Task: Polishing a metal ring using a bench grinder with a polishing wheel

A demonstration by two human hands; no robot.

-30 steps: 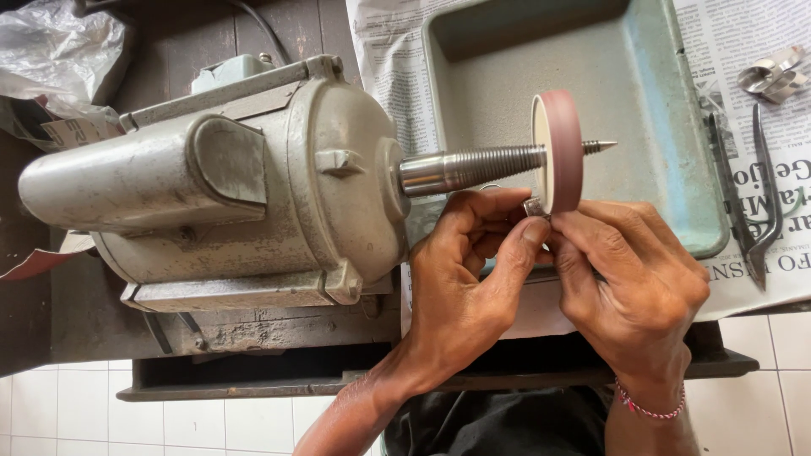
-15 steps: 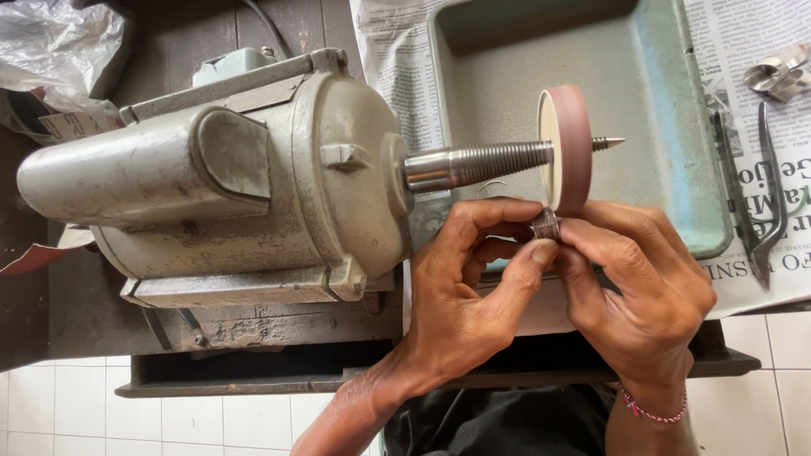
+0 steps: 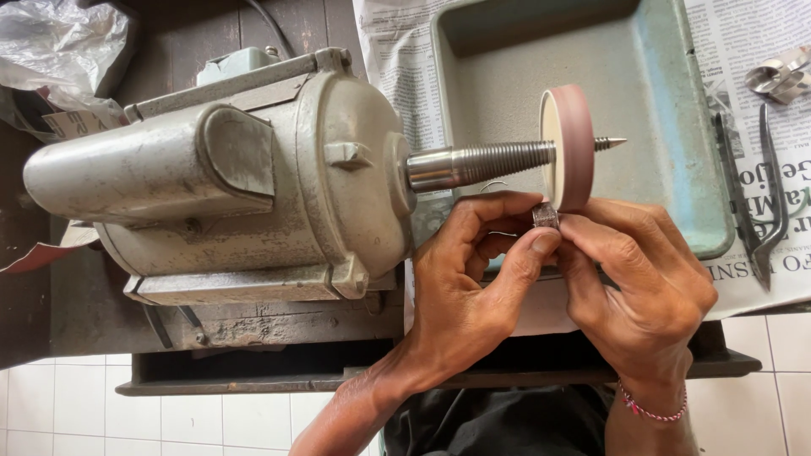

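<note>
A grey bench motor (image 3: 228, 194) lies on the bench, its threaded tapered spindle (image 3: 490, 163) pointing right. A pink polishing wheel (image 3: 568, 145) sits on that spindle. Both hands pinch one small silvery metal piece (image 3: 545, 216) and hold it against the wheel's lower rim. My left hand (image 3: 473, 279) grips it from the left with thumb and forefinger. My right hand (image 3: 642, 283) grips it from the right; a red thread band circles that wrist.
A grey-green metal tray (image 3: 676, 110) lies under the wheel on newspaper (image 3: 752, 51). Black tweezers (image 3: 760, 194) and a small shiny metal part (image 3: 777, 76) rest at the right. Crumpled clear plastic (image 3: 59, 42) is at top left. White floor tiles show below the bench edge.
The view has shifted slightly. Both hands have kept the small metal piece at the wheel's lower rim, with only small finger adjustments.
</note>
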